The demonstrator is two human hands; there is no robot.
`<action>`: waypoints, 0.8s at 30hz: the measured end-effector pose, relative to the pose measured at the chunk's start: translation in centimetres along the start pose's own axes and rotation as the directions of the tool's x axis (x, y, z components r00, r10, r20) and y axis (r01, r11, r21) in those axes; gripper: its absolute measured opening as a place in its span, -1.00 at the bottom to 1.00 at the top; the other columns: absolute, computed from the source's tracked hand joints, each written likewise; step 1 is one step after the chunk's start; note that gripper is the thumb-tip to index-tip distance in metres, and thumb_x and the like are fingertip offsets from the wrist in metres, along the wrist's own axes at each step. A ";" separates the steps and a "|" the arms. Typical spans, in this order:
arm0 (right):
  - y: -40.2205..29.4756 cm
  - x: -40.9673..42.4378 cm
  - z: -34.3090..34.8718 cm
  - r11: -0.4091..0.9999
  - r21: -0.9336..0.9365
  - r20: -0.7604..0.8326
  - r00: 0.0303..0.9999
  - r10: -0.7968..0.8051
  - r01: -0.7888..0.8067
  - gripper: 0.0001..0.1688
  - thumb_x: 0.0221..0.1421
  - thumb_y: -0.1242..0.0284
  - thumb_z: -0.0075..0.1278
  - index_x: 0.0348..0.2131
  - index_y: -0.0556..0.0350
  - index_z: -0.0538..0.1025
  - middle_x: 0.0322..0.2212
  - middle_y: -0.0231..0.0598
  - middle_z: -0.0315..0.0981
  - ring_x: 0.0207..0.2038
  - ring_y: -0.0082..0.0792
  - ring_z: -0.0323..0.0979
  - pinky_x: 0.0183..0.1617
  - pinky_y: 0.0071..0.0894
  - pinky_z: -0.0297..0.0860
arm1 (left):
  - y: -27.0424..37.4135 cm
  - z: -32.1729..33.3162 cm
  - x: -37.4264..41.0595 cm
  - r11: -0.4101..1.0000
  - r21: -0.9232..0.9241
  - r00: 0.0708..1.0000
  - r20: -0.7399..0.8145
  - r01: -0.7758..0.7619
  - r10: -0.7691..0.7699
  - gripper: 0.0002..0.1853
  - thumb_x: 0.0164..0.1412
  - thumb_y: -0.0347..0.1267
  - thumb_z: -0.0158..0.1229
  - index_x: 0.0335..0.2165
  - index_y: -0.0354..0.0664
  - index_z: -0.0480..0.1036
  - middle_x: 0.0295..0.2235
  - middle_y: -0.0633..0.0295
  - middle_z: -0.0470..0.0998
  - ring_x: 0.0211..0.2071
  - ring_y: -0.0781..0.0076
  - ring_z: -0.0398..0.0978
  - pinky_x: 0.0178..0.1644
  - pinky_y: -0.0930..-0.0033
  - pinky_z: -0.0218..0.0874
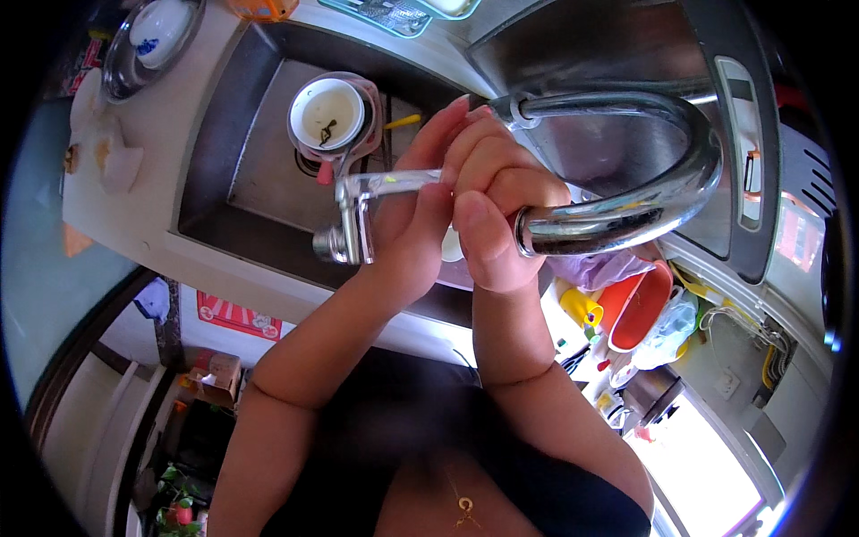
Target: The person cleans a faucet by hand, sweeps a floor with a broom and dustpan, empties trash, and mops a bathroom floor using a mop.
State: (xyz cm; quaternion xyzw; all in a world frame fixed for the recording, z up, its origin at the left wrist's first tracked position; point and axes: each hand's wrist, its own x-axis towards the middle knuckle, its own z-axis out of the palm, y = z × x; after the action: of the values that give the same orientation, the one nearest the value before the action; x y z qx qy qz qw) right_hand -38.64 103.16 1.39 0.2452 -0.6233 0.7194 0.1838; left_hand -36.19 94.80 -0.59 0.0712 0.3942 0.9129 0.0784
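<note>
A curved chrome faucet spout (624, 218) arches over the right of the sink. My right hand (507, 181) is curled around its end, with the thumb bent in front. A jointed chrome faucet extension (396, 181) sticks out leftward from between my hands. My left hand (413, 221) holds it near its inner end, thumb in front and fingers behind. The joint where spout and extension meet is hidden by my fingers. Below and to the left, a white bowl (329, 111) with dark scraps in liquid rests on stacked dishes in the dark sink (208, 181).
A metal tray (121, 74) with a white lidded or upturned dish stands on the left counter, beside crumpled paper (111, 148). Teal baskets (402, 27) are behind the sink. A red-orange container (634, 302), a yellow cup (580, 307) and plastic bags crowd the right side.
</note>
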 end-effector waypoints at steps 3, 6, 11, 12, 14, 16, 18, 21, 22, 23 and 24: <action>-0.2 0.5 -0.2 0.993 0.112 0.086 0.996 0.032 -0.041 -0.79 -0.33 0.62 -0.05 -0.82 0.10 0.25 -0.72 -0.29 0.27 -0.59 -0.36 0.26 -0.37 -0.42 0.21 | 0.1 -1.0 -0.3 0.973 0.216 0.997 0.016 -0.075 0.073 -0.32 0.09 -0.04 -0.10 0.02 -0.31 0.04 0.00 0.10 0.18 0.02 0.33 0.13 0.07 0.36 -0.06; -0.4 0.4 -0.4 0.991 0.106 0.147 0.987 0.061 -0.077 -0.77 -0.28 0.55 -0.04 -0.80 0.08 0.23 -0.68 -0.30 0.26 -0.54 -0.36 0.25 -0.30 -0.41 0.18 | 0.5 -2.0 -0.4 0.898 0.415 0.988 0.010 -0.145 0.155 -0.37 0.04 -0.04 -0.03 -0.05 -0.27 0.19 -0.03 0.07 0.21 -0.02 0.26 0.19 0.03 0.33 0.00; -2.7 -2.1 2.7 0.926 -0.089 -0.399 0.866 0.303 -0.366 -0.77 -0.19 0.45 0.03 -0.71 0.10 0.30 -0.43 -0.19 0.32 -0.33 -0.36 0.27 -0.23 -0.38 0.18 | 0.5 -3.0 -0.6 0.710 0.644 0.949 0.087 -0.285 0.302 -0.55 -0.01 -0.13 0.07 -0.18 -0.16 0.36 -0.19 0.11 0.32 -0.16 0.30 0.30 -0.11 0.36 0.15; -3.0 -2.4 3.3 0.915 -0.050 -0.442 0.830 0.339 -0.400 -0.78 -0.17 0.45 0.03 -0.69 0.11 0.30 -0.40 -0.17 0.31 -0.31 -0.37 0.26 -0.22 -0.39 0.18 | 0.7 -3.0 -0.7 0.682 0.676 0.953 0.103 -0.277 0.285 -0.57 -0.03 -0.16 0.09 -0.19 -0.16 0.37 -0.23 0.12 0.34 -0.19 0.30 0.32 -0.14 0.37 0.16; -3.3 -2.9 4.2 0.890 0.030 -0.522 0.752 0.403 -0.456 -0.78 -0.14 0.45 0.02 -0.66 0.11 0.29 -0.35 -0.15 0.29 -0.27 -0.38 0.24 -0.20 -0.39 0.17 | 1.3 -3.0 -0.6 0.623 0.735 0.958 0.137 -0.268 0.251 -0.60 -0.06 -0.21 0.12 -0.21 -0.15 0.39 -0.30 0.15 0.36 -0.25 0.31 0.34 -0.19 0.38 0.18; -3.1 -2.2 4.5 0.875 -0.034 -0.587 0.718 0.374 -0.483 -0.80 -0.12 0.54 -0.03 -0.68 0.13 0.27 -0.43 -0.20 0.29 -0.38 -0.43 0.25 -0.28 -0.46 0.19 | 1.3 -2.8 -0.4 0.602 0.741 0.947 0.147 -0.297 0.287 -0.62 -0.09 -0.32 0.14 -0.22 -0.17 0.38 -0.32 0.15 0.38 -0.27 0.27 0.36 -0.20 0.36 0.18; -2.5 -1.8 4.7 0.894 -0.088 -0.617 0.728 0.298 -0.440 -0.80 -0.11 0.57 -0.05 -0.68 0.13 0.26 -0.45 -0.22 0.28 -0.44 -0.46 0.24 -0.33 -0.51 0.19 | 1.5 -2.6 -0.2 0.622 0.720 0.942 0.132 -0.306 0.310 -0.63 -0.09 -0.35 0.15 -0.23 -0.18 0.38 -0.30 0.15 0.38 -0.26 0.26 0.35 -0.18 0.35 0.18; -2.5 -1.6 4.4 0.915 -0.087 -0.572 0.772 0.277 -0.394 -0.85 -0.10 0.54 -0.21 -0.66 0.20 0.26 -0.50 -0.31 0.23 -0.43 -0.55 0.17 -0.27 -0.56 0.13 | 2.3 -2.1 0.4 0.684 0.657 0.947 0.177 -0.317 0.269 -0.66 -0.07 -0.41 0.12 -0.23 -0.25 0.37 -0.22 0.06 0.40 -0.21 0.16 0.38 -0.14 0.32 0.20; -2.4 -1.5 4.2 0.933 -0.042 -0.558 0.783 0.276 -0.358 -0.86 -0.12 0.55 -0.21 -0.67 0.19 0.26 -0.51 -0.31 0.22 -0.44 -0.56 0.15 -0.27 -0.56 0.12 | 2.4 -2.0 0.5 0.719 0.616 0.947 0.198 -0.322 0.254 -0.66 -0.07 -0.41 0.11 -0.23 -0.27 0.37 -0.21 0.04 0.41 -0.20 0.13 0.39 -0.14 0.32 0.21; -2.3 -1.3 3.8 0.941 -0.017 -0.521 0.807 0.280 -0.337 -0.84 -0.16 0.56 -0.21 -0.71 0.16 0.22 -0.54 -0.31 0.20 -0.47 -0.56 0.11 -0.31 -0.57 0.10 | 2.4 -1.9 0.4 0.706 0.624 0.942 0.197 -0.335 0.273 -0.66 -0.07 -0.43 0.12 -0.23 -0.28 0.37 -0.20 0.02 0.40 -0.20 0.12 0.39 -0.14 0.33 0.22; -2.1 -1.3 3.6 0.954 -0.015 -0.502 0.827 0.251 -0.299 -0.83 -0.17 0.59 -0.18 -0.72 0.17 0.22 -0.54 -0.29 0.22 -0.49 -0.53 0.14 -0.35 -0.56 0.13 | 2.3 -1.8 0.3 0.692 0.632 0.936 0.196 -0.349 0.293 -0.66 -0.07 -0.44 0.12 -0.24 -0.30 0.37 -0.20 0.00 0.40 -0.20 0.12 0.40 -0.14 0.33 0.22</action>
State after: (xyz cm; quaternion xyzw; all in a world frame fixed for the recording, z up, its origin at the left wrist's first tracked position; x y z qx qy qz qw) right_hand -35.92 100.03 2.71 -0.0485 -0.6166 0.7473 0.2429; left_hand -37.06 92.03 -0.16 0.1981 0.6674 0.7113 -0.0969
